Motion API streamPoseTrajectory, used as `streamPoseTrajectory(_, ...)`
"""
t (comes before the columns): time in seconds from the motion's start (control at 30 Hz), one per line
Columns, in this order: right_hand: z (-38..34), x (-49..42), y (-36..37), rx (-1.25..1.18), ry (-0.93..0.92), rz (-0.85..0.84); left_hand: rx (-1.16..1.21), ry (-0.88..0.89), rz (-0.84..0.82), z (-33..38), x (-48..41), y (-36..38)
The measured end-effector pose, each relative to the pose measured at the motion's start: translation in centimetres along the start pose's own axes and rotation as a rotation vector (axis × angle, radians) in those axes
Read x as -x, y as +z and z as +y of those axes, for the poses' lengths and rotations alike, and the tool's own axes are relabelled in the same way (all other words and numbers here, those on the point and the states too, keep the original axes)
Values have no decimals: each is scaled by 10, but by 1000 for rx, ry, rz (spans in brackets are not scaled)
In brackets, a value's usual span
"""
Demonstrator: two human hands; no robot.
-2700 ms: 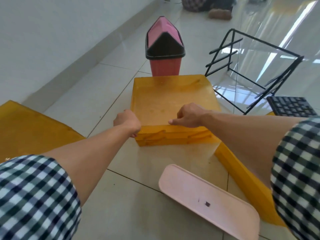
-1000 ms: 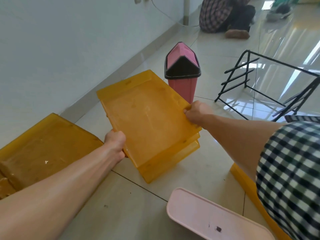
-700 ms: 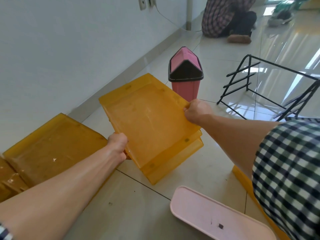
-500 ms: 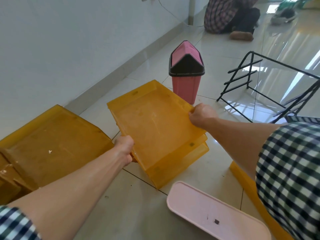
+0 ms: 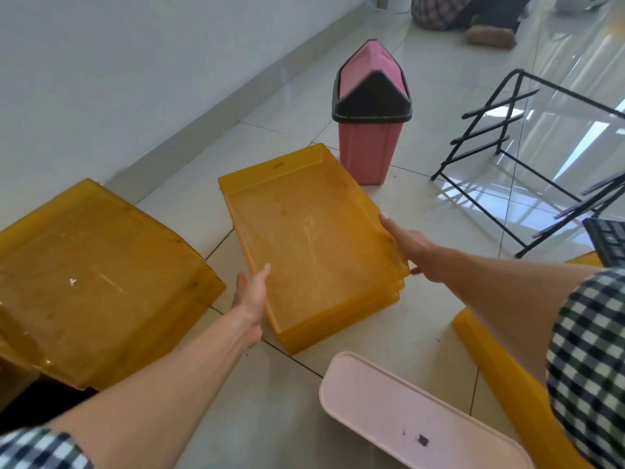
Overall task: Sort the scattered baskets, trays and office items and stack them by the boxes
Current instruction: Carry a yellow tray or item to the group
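A stack of yellow translucent trays [image 5: 311, 238] lies on the tiled floor in the middle of the view. My left hand [image 5: 252, 292] lies with straight fingers against the stack's near left edge. My right hand [image 5: 407, 243] touches the stack's right edge, fingers extended. A second pile of yellow trays [image 5: 91, 279] sits to the left near the wall.
A pink bin with a black swing lid [image 5: 370, 113] stands just behind the stack. A black wire rack [image 5: 527, 157] and a keyboard [image 5: 608, 238] are at the right. A pink tray [image 5: 416, 424] and another yellow tray [image 5: 507, 377] lie near me. A person sits far back.
The tray stack, held tilted above the floor, has come down flat onto the tiles. Both hands have uncurled from gripping its edges and now lie straight against them.
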State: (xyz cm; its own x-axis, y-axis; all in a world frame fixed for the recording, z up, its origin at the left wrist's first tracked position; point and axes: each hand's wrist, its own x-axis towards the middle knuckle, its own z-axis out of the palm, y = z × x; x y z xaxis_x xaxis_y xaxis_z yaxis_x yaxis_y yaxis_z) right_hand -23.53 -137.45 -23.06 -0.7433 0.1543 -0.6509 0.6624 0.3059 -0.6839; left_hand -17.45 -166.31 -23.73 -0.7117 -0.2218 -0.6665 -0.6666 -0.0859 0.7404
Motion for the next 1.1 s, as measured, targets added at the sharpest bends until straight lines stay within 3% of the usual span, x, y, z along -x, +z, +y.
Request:
streamPoseTrajectory(0.13, 26, 2, -1, -42, 131, -176, 208, -152, -173, -10, 2, 6)
streamPoseTrajectory(0.33, 22, -1, 2, -24, 123, -210, 197, -161, -112, -1, 0, -4)
streamPoseTrajectory(0.57, -33, 12, 11, -76, -35, -99, 204, -140, -102, 37, 4, -22)
streamPoseTrajectory(1.1, -139, 77, 22, -169, -368, 94, 108, 143, -93, 174, 75, -77)
